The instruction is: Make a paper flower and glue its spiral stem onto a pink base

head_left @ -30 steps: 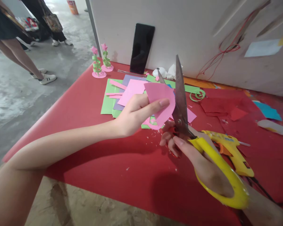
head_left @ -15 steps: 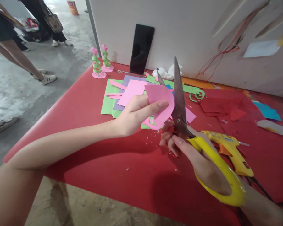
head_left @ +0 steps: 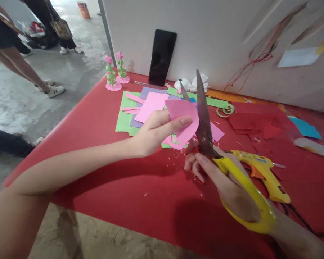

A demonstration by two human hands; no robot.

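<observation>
Between the thumb and fingers of my left hand [head_left: 153, 133] is a piece of pink paper [head_left: 182, 111] with a rounded right edge. A curled pink strip hangs below it. My right hand [head_left: 218, 176] grips a pair of scissors [head_left: 203, 118] with yellow handles; the blades point up and stand apart, with the paper's right edge between them or just beside them. Beneath the paper lies a stack of coloured sheets [head_left: 122, 115] in green, purple and pink. Small paper scraps are scattered on the red table under my hands.
A yellow glue gun [head_left: 270, 176] lies right of my right hand. A black phone [head_left: 162, 57] leans on the white panel. Two paper flower stands [head_left: 112, 77] are at the back left. A green paper coil [head_left: 225, 109] and red sheets [head_left: 251, 117] lie further right. People stand beyond the left edge.
The scissor blades have tilted slightly left and closed a little, and the yellow handle has shifted slightly left. My left hand is nearly still. Another person's leg has entered at the left.
</observation>
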